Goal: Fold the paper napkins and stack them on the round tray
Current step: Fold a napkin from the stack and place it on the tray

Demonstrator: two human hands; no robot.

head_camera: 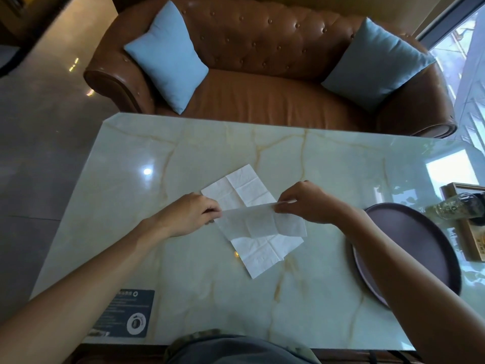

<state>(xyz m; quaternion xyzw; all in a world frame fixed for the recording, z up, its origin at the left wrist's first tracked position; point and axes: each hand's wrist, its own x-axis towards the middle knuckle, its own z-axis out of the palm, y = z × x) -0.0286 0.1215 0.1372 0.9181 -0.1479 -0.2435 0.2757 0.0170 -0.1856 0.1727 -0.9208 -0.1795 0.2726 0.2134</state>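
Left hand [189,215]: pinches one top corner of a napkin [259,222], so that edge comes up off the bench [183,285].
Right hand [307,203]: pinches the other top corner. Two grips keep the edge straight and tight.
Napkin: half lifted. The low part lies on the bench, so the paper can bend over in the middle. I think the fold is just starting.
More napkins: at least one open sheet [241,189] lies flat under it and sticks out on the far side. It looks like it waits its turn.
Tray [409,248]: round and dark, on the bench beside the right arm. No napkins show on it. It sits close, so a folded one can go there with a short reach.
Stack: not started yet.
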